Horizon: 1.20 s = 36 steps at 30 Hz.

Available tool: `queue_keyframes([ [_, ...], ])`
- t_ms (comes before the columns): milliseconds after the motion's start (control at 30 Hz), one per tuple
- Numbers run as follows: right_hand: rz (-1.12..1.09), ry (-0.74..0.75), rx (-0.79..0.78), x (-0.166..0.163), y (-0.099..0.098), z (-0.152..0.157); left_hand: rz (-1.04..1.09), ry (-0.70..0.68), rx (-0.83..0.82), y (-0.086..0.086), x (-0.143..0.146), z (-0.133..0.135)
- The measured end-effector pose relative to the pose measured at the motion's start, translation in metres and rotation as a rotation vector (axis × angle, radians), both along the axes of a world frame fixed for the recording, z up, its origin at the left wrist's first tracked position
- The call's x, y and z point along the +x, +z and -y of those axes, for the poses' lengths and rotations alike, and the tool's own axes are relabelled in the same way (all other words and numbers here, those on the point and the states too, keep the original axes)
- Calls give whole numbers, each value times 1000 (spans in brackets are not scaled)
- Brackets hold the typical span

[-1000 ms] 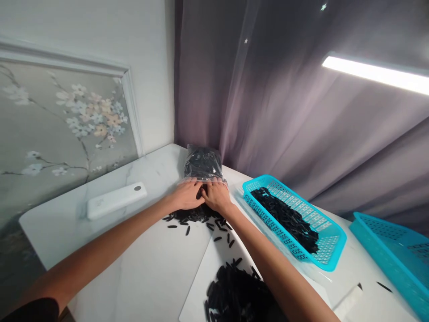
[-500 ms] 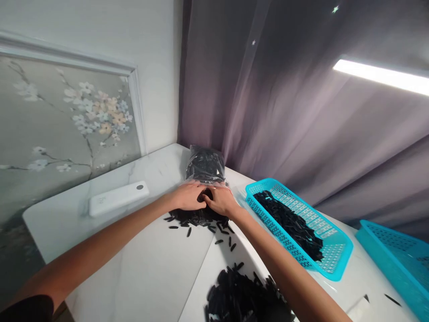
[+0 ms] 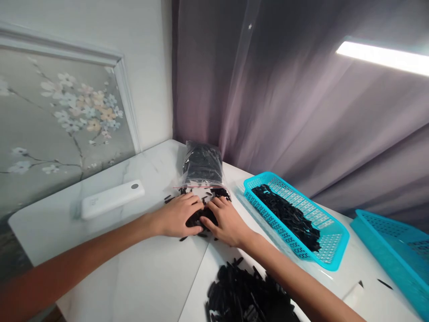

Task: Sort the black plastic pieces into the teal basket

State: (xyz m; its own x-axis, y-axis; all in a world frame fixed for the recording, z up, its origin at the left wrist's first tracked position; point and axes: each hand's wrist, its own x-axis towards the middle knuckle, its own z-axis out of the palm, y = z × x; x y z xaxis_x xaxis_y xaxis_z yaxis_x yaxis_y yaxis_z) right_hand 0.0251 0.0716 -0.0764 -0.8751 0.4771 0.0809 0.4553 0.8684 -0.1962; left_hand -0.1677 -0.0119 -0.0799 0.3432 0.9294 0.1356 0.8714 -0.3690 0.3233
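Observation:
A clear plastic zip bag (image 3: 203,163) filled with black contents lies at the far corner of the table, its red-lined mouth facing me. Just in front of the mouth, my left hand (image 3: 181,216) and my right hand (image 3: 228,220) are cupped toward each other. Between them, their curved fingers gather a clump of small flat black strips (image 3: 208,215). More strips lie scattered at the bag's mouth and around my fingers. Nearer to me, beside my right forearm, is a large pile of the same black strips (image 3: 243,290).
To the right stands a turquoise basket (image 3: 340,250) holding more black strips. A second turquoise container (image 3: 378,250) is at the right edge, with one loose strip (image 3: 384,284) near it. A white oblong device (image 3: 112,199) lies at the left. Curtain and wall border the table behind.
Both hands have drawn back toward me from the bag's mouth, uncovering its red-lined edge. The strips in front of the bag are now bunched between my hands. The camera view has shifted slightly.

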Motion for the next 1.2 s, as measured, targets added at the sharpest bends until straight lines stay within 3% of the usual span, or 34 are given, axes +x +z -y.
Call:
queue_keyframes([
  [200,19,-3,1,15,10,21,25,18,10,6,1,15],
  [367,40,-7,27,1,18,4,7,127,-20,-2,-3,-6],
  [567,132,-274,56,-39,-7,-32,-76,380,-45,-20,-4,-39],
  [700,182,-379,62,-53,-15,-41,-118,407,-47,-18,-4,-43],
  [1100,119,-116,-13,-9,9,-13,-64,261,-32,-4,-3,-7],
  [1200,100,-58,-34,-4,13,-6,-20,234,-27,-5,-6,-9],
])
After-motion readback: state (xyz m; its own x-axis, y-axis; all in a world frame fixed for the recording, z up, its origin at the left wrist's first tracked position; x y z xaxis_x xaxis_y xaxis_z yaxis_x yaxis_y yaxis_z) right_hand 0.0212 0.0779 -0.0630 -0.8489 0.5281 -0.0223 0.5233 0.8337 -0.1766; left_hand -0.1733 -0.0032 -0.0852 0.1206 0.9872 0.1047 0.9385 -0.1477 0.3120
